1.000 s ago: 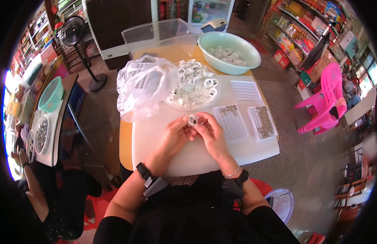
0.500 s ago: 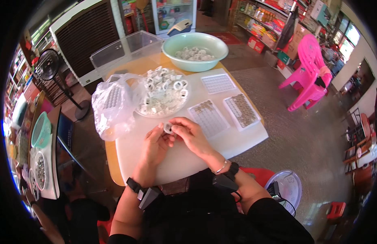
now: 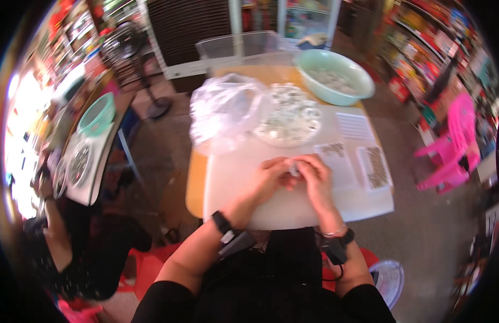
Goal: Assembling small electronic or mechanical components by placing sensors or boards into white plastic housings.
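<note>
My left hand (image 3: 272,178) and my right hand (image 3: 315,173) meet above the near part of the white tabletop (image 3: 236,188). Between their fingertips they pinch a small white ring-shaped part (image 3: 294,169), mostly covered by the fingers and blurred. Just beyond the hands lies a round heap of similar white parts (image 3: 288,116) on a plate. Right of my right hand is a white tray (image 3: 341,171) with small brownish pieces at its far end. A second tray (image 3: 374,168), largely covered with such pieces, lies further right. Behind these sits a white gridded tray (image 3: 353,127).
A crumpled clear plastic bag (image 3: 222,113) lies left of the heap. At the back stand a clear plastic bin (image 3: 238,48) and a pale green basin (image 3: 335,81) holding white parts. A person (image 3: 55,231) sits at another table on the left; a pink chair (image 3: 454,142) stands right.
The view has swung left, so the table and hands appear further right and more of the person at left shows. Both hands still hold the small part, now more hidden by the fingers.
</note>
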Tool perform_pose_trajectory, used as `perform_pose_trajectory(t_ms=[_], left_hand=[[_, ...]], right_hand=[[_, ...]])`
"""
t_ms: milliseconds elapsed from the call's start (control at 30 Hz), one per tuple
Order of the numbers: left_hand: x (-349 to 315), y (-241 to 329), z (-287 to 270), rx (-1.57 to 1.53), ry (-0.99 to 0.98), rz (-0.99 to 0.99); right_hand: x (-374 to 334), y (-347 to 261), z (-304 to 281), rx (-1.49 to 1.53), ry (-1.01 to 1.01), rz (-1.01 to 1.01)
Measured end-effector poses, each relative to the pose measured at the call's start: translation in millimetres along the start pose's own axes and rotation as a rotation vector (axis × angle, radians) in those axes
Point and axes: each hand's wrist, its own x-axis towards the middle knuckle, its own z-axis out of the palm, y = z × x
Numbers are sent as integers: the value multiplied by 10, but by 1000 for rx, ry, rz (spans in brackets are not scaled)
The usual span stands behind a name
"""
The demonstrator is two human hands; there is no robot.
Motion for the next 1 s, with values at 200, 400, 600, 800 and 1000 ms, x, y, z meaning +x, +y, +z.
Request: perform_pose_trajectory(t_ms=[200,400,600,800,1000], left_hand=[[-35,48,-9,-35,-35,-14],[-65,103,-59,-6,-64,13],[-115,157,-5,4,-102,7],[-77,97,-11,-11,-92,26],[3,13,3,4,-86,17]], right_hand=[[20,-33,30,-19,-11,14],[43,-11,105,14,5,7],[32,22,64,54,5,19],[27,2,67,64,49,12],[9,-22,9,14,40,23]])
